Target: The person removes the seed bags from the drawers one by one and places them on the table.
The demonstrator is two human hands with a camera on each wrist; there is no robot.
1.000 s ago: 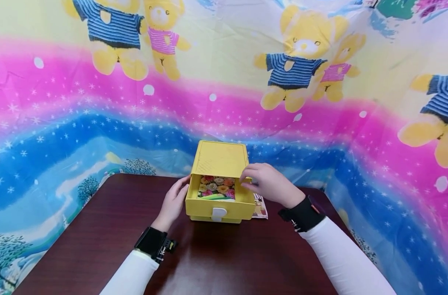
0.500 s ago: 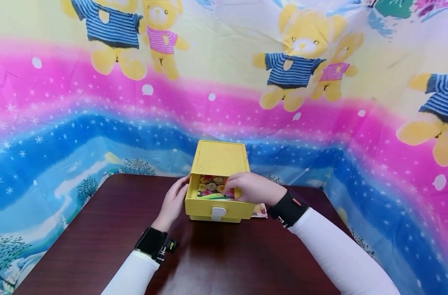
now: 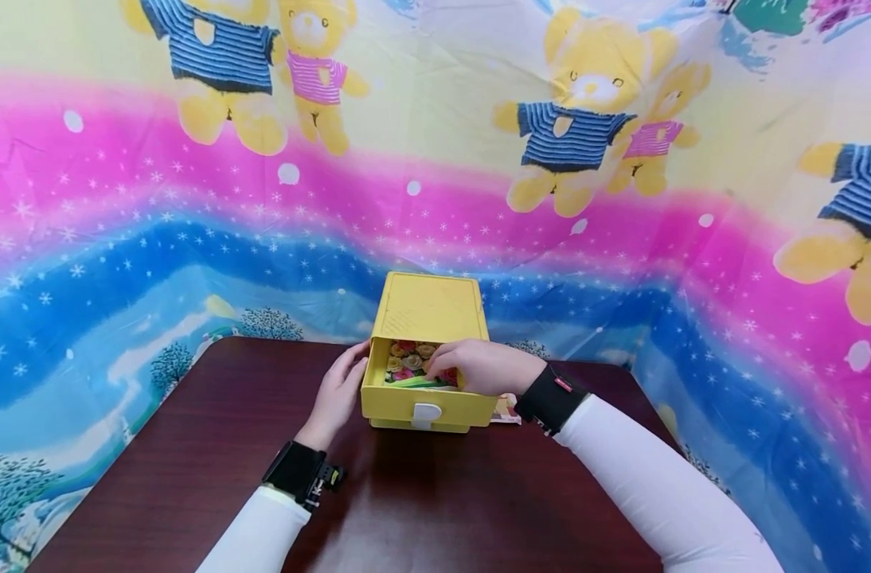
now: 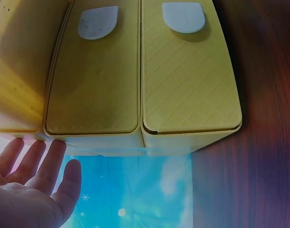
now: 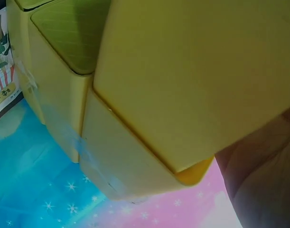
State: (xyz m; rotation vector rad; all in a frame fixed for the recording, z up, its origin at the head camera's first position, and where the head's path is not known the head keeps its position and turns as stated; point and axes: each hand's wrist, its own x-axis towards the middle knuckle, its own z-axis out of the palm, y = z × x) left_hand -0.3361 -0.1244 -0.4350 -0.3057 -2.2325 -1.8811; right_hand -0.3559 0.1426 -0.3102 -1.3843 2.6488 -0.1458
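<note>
A yellow drawer cabinet (image 3: 431,306) stands on the table with its top drawer (image 3: 396,403) pulled out toward me. Inside that drawer lies a flower-printed item (image 3: 404,360), with a bright green strip (image 3: 411,383) in front of it. My left hand (image 3: 335,391) rests against the cabinet's left side, its fingertips touching the wall in the left wrist view. My right hand (image 3: 478,366) reaches over the drawer's right wall, fingers pointing down at the contents. Its lower fingertips are hidden behind the drawer; I cannot tell whether they pinch anything.
Two lower drawers with white handles, an upper one (image 4: 95,80) and a bottom one (image 4: 190,80), are closed beneath. A printed packet (image 3: 505,409) lies on the dark wooden table (image 3: 536,493) right of the cabinet. A patterned cloth (image 3: 421,215) hangs behind.
My right hand has moved left and down from the drawer's right edge into the open drawer, then slightly further left. The left hand and the cabinet stay in place.
</note>
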